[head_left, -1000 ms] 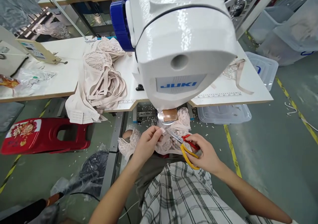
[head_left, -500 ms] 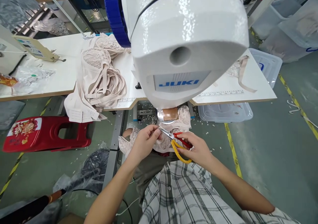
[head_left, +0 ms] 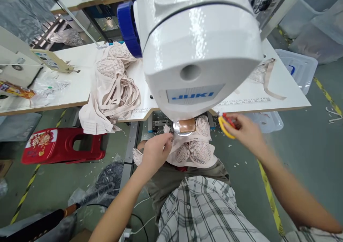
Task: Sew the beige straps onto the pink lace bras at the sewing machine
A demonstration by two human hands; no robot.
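Green factory floor (head_left: 50, 184) on the far left, flecked with scraps, and a red stool (head_left: 64, 145) lies on it just short of the worktable. Moving across, a heap of beige lace garments (head_left: 115, 88) spills over the table's front edge, straps in a tangle, pale labels hanging down.

Now the left hand (head_left: 158, 151): it's stayed near the spot where the cutting was, fingers curled inward, with a small pale tab (head_left: 166, 129) standing up just beyond them. Whether thumb and forefinger are pinching it, I can't tell from this angle.

Centre, under the white sewing machine (head_left: 200, 52), the lace garment (head_left: 198, 152) sits across the person's lap, cups upward and far better exposed than a moment ago.

And here's the change! Half a second back the scissors (head_left: 223, 126) had their blades right at the left fingertips; they've swung off to the right, by the table edge. The right hand (head_left: 248, 131) has its fingers wrapped around the red and yellow handles, blurred at the wrist; the blades barely show. Snipping looks broken off, I'd judge, with cloth and blades well apart.
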